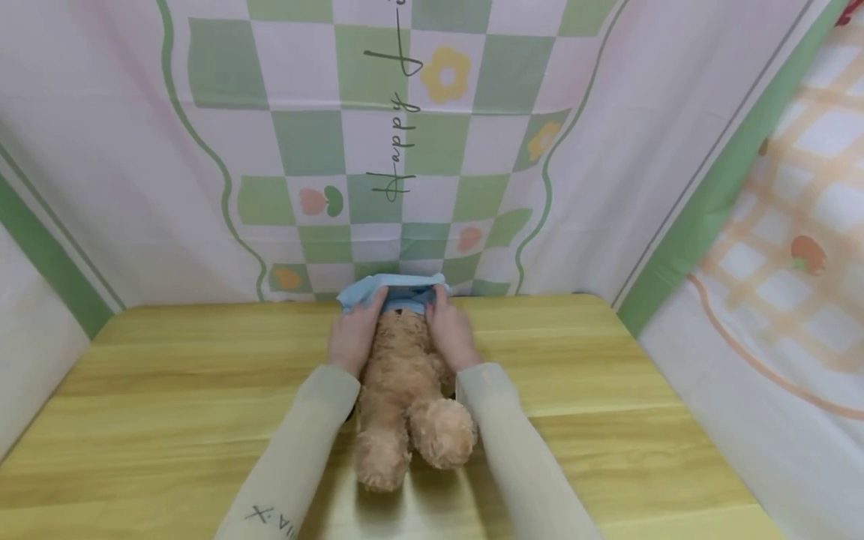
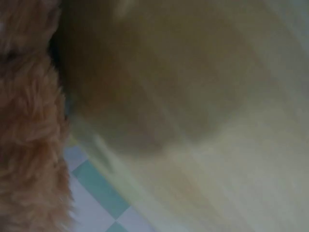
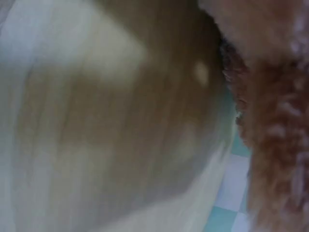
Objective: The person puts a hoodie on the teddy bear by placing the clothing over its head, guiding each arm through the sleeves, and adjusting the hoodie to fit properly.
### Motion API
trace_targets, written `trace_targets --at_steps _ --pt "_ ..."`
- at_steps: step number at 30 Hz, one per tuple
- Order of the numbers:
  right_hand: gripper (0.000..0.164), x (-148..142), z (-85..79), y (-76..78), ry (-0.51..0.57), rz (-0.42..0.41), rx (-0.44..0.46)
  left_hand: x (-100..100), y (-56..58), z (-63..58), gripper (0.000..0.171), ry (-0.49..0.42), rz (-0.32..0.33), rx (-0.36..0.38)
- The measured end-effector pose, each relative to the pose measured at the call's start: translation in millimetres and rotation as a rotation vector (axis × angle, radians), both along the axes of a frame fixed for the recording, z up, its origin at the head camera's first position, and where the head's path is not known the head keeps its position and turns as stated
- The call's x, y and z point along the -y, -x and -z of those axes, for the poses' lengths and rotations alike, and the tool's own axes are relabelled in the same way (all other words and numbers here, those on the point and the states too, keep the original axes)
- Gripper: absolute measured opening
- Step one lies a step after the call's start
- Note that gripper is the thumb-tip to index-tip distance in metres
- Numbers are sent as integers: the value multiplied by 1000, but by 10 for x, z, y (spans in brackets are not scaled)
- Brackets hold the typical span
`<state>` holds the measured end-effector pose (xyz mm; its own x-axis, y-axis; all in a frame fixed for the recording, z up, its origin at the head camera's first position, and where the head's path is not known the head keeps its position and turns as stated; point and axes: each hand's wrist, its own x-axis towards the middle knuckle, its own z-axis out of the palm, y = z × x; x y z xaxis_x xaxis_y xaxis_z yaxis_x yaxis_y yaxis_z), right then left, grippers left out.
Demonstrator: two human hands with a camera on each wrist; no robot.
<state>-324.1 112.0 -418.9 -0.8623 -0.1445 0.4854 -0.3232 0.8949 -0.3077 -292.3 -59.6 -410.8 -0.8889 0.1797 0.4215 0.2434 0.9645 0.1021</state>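
A brown furry stuffed toy (image 1: pixel 401 367) lies lengthwise on the wooden table, its two legs toward the near side. Round its far end is a light blue cloth (image 1: pixel 394 283) with an open edge; whether it is a garment cannot be told. At the cloth's left side my left hand (image 1: pixel 353 334) grips the edge, thumb laid along it. My right hand (image 1: pixel 451 330) pinches the opposite side of the same edge. Brown fur (image 2: pixel 31 145) fills the left side of the left wrist view, and fur (image 3: pixel 277 145) the right side of the right wrist view; neither shows the fingers.
The wooden table (image 1: pixel 223 397) extends on both sides of the toy. Directly behind its far edge hangs a green-and-white checked curtain (image 1: pixel 310 142). Another cloth with an orange check (image 1: pixel 790 247) hangs at the right.
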Motion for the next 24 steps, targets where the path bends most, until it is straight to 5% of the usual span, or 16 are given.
trace_targets --at_steps 6,10,14,20,24 --pt "25 12 48 25 224 -122 384 70 58 118 56 -101 27 264" --pt "26 45 35 36 356 -152 551 159 88 215 55 -267 78 409" --pt "27 58 28 42 374 -177 566 239 105 293 54 -376 142 389" --pt "32 48 86 54 346 -183 560 299 118 333 53 -416 143 297" --pt "34 28 174 44 392 -164 611 320 112 340 49 -477 147 338"
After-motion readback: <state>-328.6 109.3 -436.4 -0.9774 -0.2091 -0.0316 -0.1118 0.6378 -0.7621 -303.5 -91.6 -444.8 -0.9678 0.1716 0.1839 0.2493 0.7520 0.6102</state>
